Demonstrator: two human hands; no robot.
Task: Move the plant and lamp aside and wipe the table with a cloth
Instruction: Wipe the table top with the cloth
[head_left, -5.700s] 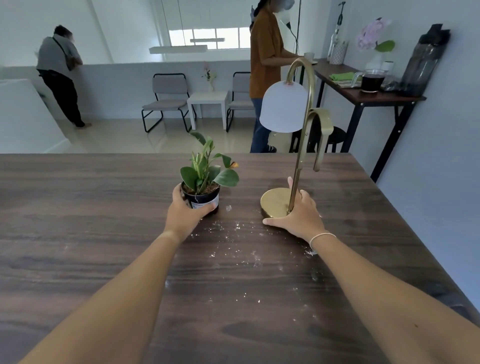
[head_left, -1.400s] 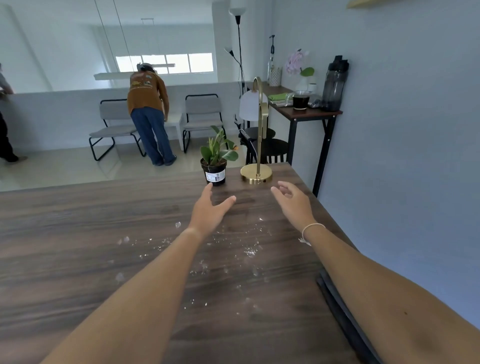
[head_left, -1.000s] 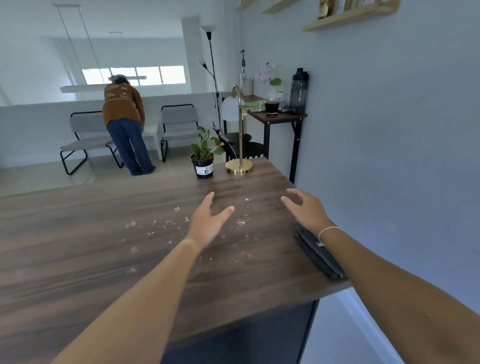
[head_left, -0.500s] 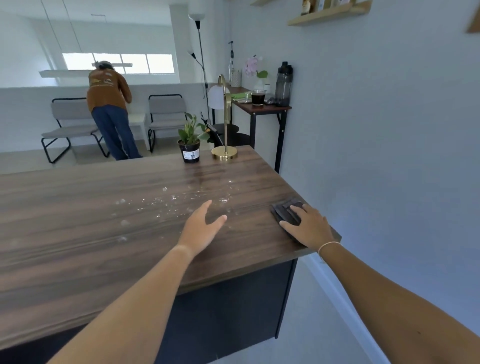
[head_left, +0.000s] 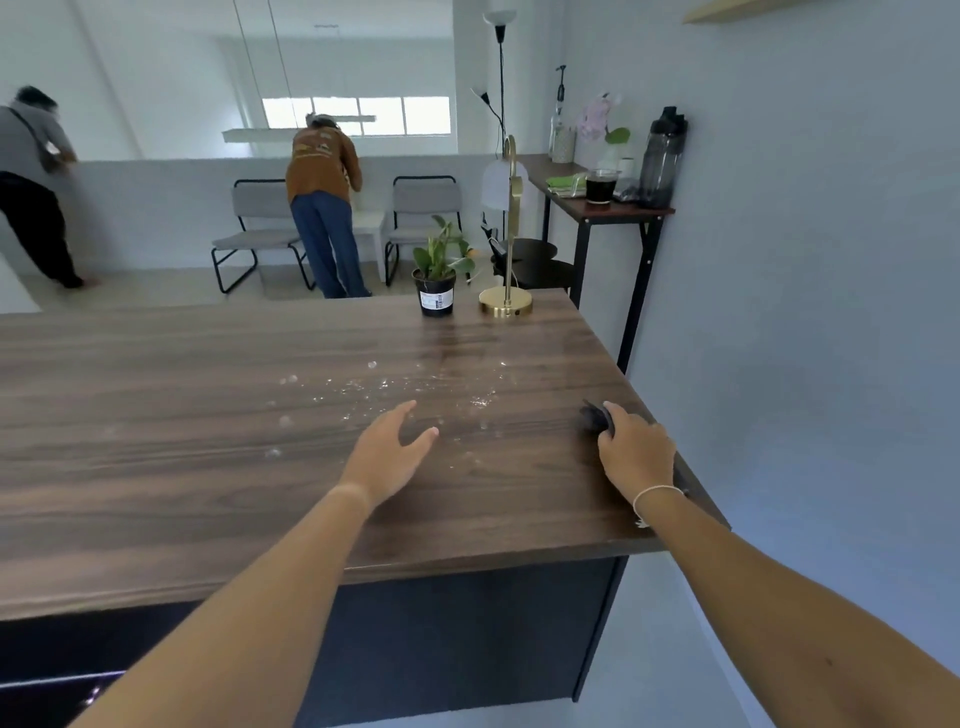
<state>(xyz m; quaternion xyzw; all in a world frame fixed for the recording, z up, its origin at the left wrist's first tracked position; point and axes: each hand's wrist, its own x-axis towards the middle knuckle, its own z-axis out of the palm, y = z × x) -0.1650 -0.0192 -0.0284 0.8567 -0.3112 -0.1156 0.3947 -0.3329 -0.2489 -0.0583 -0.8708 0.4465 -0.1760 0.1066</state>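
We find no text we can read. The plant pot (head_left: 436, 298) carries a white label, its print too small.

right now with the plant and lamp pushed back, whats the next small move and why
Probably sweep the dark cloth left across the table into the white crumbs. The right hand has its grip closed on the cloth near the table's right edge, the plant and lamp stand at the far edge, and the left hand hovers open, holding nothing.
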